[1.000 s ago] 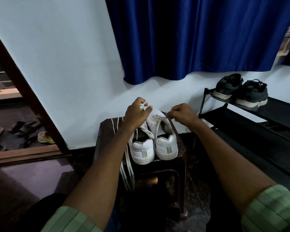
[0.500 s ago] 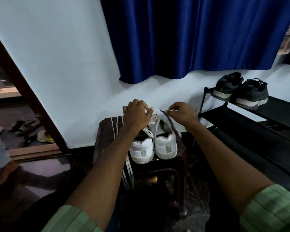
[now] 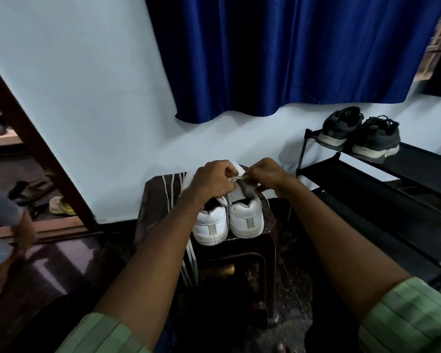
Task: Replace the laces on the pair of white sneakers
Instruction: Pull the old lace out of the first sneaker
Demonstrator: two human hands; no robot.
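Two white sneakers stand heels toward me on a dark stool (image 3: pixel 153 200): the left sneaker (image 3: pixel 210 225) and the right sneaker (image 3: pixel 246 217). Over the right sneaker's tongue, my left hand (image 3: pixel 210 180) and my right hand (image 3: pixel 265 173) are close together, each pinching an end of a worn lace (image 3: pixel 238 177) stretched between them. Loose white laces (image 3: pixel 171 187) lie across the stool's left side and hang down over its front edge (image 3: pixel 190 261). The sneakers' toes are hidden behind my hands.
A black shoe rack (image 3: pixel 367 182) with a pair of dark sneakers (image 3: pixel 359 135) stands at the right. A blue curtain (image 3: pixel 290 59) hangs on the white wall. Left, an open doorway shows sandals (image 3: pixel 60 206) and another person (image 3: pixel 0 225) at the frame edge.
Both hands have come together above the right sneaker and now pinch the lace between them. A person has entered at the left edge.
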